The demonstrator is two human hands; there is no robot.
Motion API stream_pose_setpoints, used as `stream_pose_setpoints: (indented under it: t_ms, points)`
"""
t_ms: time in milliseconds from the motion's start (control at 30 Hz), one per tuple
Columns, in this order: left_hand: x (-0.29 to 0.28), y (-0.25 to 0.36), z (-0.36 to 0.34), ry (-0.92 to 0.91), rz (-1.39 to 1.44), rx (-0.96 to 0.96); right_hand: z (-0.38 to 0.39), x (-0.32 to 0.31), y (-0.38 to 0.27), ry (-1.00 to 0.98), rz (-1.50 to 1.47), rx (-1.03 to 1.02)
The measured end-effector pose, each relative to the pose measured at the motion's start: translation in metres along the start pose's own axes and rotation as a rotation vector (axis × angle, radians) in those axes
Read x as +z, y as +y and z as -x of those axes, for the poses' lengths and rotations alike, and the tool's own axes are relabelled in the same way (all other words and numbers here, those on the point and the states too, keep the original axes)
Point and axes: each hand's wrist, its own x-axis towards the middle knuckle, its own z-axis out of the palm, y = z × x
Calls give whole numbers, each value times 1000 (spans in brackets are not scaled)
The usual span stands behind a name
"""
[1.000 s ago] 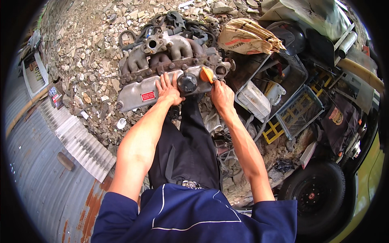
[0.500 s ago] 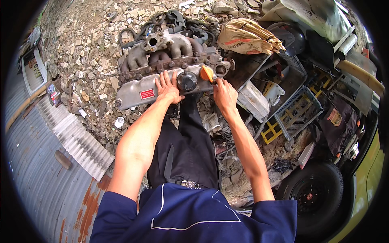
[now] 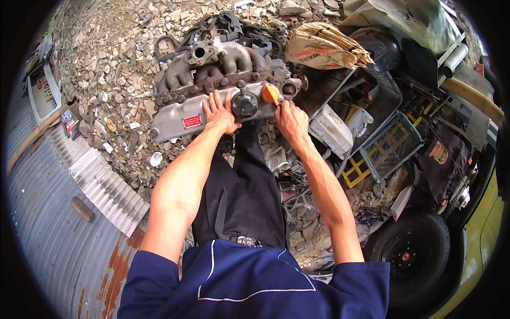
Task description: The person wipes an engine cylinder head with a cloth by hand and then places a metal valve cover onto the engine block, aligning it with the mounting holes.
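Note:
A grey metal valve cover [image 3: 179, 118] with a red label lies across the cylinder head of an engine in front of me. My left hand [image 3: 219, 114] rests on it with fingers spread, beside a round black cap [image 3: 245, 103]. To the right of the cap, on the cover's right end, is an orange piece [image 3: 270, 94] with a brighter raised bar. My right hand [image 3: 291, 123] is closed at the bar's lower end; my fingers hide what they grip there. Behind the cover, a rusty exhaust manifold [image 3: 234, 57] curves up.
Gravel [image 3: 114, 69] surrounds the engine. At the right are a paper sack [image 3: 324, 48], a white container [image 3: 332, 130], a grey crate [image 3: 393, 146] and a tyre [image 3: 408, 252]. Corrugated metal sheeting [image 3: 48, 207] lies at the left. Dark hoses [image 3: 255, 37] are heaped behind the manifold.
My right hand has shifted slightly left and up, and the orange piece's bar now stands at a different angle. My left hand stays on the cover.

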Motion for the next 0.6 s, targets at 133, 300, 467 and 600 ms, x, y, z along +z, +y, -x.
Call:
stream_pose_setpoints:
  t_ms: [133,300,467,600]
  points:
    - [-2,0,1,-13,1,2,-3,-8,-5,-95,6,66]
    - [4,0,-2,29,-4,6,3,-5,-4,-100,-134,252]
    - [13,-6,-2,113,5,23,22,22,-1,-141,-649,631]
    - [16,-7,0,314,20,150,35,90,16,-32,-1192,658]
